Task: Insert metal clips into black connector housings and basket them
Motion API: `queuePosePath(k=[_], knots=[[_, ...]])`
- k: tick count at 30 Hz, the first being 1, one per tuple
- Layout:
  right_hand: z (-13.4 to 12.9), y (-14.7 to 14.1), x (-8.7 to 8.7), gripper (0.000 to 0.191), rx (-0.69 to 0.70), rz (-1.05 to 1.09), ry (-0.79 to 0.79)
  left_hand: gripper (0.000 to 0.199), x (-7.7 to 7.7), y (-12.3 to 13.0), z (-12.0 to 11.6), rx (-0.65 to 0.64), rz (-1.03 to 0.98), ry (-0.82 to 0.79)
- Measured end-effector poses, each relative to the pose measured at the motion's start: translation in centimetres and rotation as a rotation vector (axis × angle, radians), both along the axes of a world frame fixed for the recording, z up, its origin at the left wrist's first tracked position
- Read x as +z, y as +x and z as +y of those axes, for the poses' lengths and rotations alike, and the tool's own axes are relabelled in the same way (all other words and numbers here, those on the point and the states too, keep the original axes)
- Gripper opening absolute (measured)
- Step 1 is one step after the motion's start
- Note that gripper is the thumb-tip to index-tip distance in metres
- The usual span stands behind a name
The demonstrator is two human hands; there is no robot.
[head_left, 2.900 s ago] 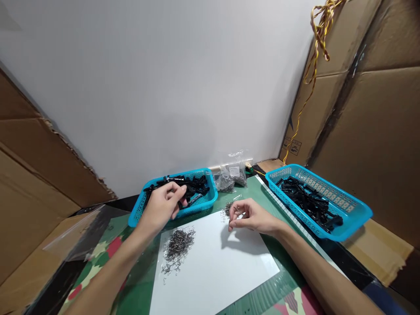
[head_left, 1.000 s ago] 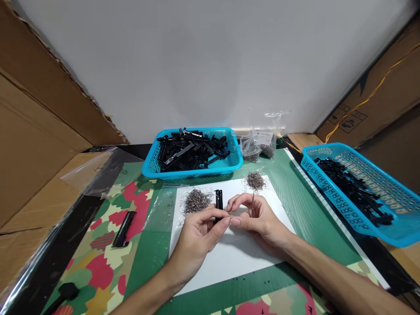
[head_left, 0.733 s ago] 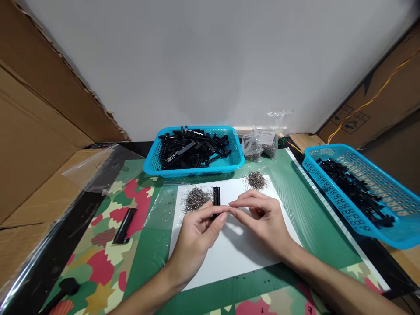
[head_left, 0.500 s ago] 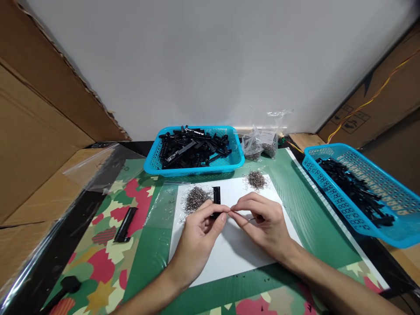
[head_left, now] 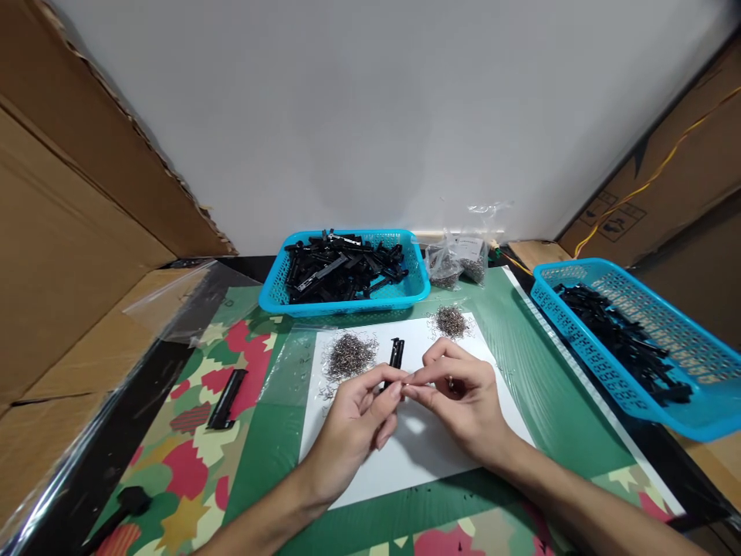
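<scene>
Pale grey board fills the upper frame, with cardboard [head_left: 69,201] along the left edge and a green mat [head_left: 272,463] below. Both forearms slant inward from the lower corners, wrists low, so the hands meet just below centre over a white sheet [head_left: 399,479]. Left hand [head_left: 359,409] has its forefinger laid nearly level, thumb angled up towards its tip, the other fingers curled under and closed on a slim black piece [head_left: 397,354]; this rises slightly tilted above the forefinger, its lower end hidden. Right hand [head_left: 466,390] is arched, knuckles high, forefinger and thumb tips drawn near each other and against the left fingertips. Something tiny glints where they meet; whether the right fingers clamp it, I cannot tell. Dark wire bits lie heaped left of the hands in a larger pile [head_left: 350,357] and above the right hand in a smaller pile [head_left: 451,321]. Blue baskets of black parts stand upper centre [head_left: 341,310] and at the right.
</scene>
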State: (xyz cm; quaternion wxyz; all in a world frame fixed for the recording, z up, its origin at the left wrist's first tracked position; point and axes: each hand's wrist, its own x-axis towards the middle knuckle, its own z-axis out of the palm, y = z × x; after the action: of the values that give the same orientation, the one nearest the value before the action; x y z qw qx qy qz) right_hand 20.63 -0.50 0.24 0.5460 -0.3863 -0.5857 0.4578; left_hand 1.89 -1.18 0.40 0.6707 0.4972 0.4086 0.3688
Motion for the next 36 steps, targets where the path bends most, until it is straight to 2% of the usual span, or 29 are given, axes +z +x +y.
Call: queuePosePath(k=[4,7,14,18,22,24,32,36], knots=[[0.5,-0.1,0.1,0.017,0.096,0.095,-0.163,0.037,0.1,0.0,-0.2,-0.007,-0.052,-0.030],[0.7,0.0,0.2,0.017,0.110,0.098,-0.183,0.037,0.2,-0.2,-0.3,-0.019,-0.057,-0.058],[0.7,0.4,0.5,0.011,0.075,0.013,-0.097,0.039,0.1,0.0,-0.1,0.012,-0.038,-0.025],[0.3,0.8,0.7,0.004,0.077,-0.140,0.028,0.041,0.2,0.1,0.0,0.043,0.004,-0.006],[-0.2,1.1,0.8,0.015,0.047,-0.315,0.224,0.039,0.4,0.3,-0.1,0.038,0.017,0.000],[-0.2,1.0,0.7,0.018,0.038,-0.357,0.274,0.038,0.2,0.3,-0.2,0.034,0.022,0.010],[0.1,0.7,0.8,0.009,0.012,-0.313,0.121,0.030,-0.1,0.3,-0.4,0.091,0.157,0.128],[0.4,1.3,1.3,0.006,-0.063,-0.296,0.130,0.031,-0.2,0.2,-0.4,0.018,0.126,0.066]])
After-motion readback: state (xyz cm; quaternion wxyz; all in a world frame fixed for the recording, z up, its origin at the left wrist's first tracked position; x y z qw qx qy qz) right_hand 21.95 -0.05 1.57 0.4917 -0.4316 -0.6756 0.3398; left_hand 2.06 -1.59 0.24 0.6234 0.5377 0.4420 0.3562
